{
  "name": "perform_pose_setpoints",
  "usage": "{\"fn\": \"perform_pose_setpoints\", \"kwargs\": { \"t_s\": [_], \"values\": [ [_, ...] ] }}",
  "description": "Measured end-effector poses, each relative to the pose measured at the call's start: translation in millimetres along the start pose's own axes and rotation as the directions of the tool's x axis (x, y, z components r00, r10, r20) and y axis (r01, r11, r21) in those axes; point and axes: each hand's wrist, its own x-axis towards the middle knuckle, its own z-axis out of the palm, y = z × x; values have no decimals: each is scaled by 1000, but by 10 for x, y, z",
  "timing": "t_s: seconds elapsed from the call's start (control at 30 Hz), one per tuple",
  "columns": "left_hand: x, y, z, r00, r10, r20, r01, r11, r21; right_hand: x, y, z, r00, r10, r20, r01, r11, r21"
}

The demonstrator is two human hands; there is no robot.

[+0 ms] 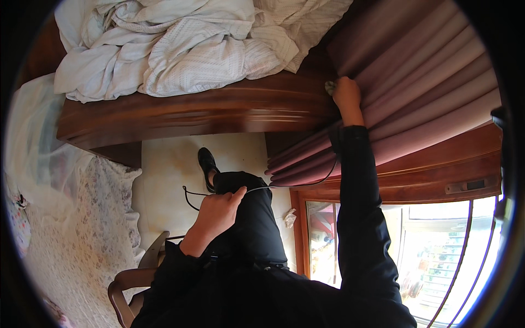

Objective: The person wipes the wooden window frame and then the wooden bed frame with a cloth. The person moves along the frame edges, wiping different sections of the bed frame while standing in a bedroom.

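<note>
My right hand (346, 97) reaches forward to the dark wooden bed frame (219, 109), beside the mauve curtain (415, 104). Its fingers are closed on a small crumpled greenish cloth (330, 87), which shows only in part. Nearer my body, my left hand (219, 213) is curled closed in front of my leg. A thin dark cable (295, 186) runs from near my right wrist to the left hand, and a loop of it shows on the hand's other side. Whether the left fingers grip anything is hidden.
Rumpled white bedding (186, 49) lies on the bed. A brown chair (131, 279) stands at lower left, by a lace cover (82, 218). At right is a wood-framed window (437, 251). A crumpled white scrap (290, 217) lies on the pale floor (164, 180).
</note>
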Motion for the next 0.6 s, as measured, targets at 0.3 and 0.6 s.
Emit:
{"fn": "perform_pose_setpoints", "kwargs": {
  "t_s": [0.3, 0.6],
  "values": [
    [-18, -65, 16, 999, -5, -43, 4, 1000, -20, 904, 58, 439, 999, -32, -41, 35, 995, 88],
    [4, -42, -29, 996, 8, -90, -12, 999, -43, 1566, 186, 718, 988, 126, -88, -123, 992, 36]
  ]
}}
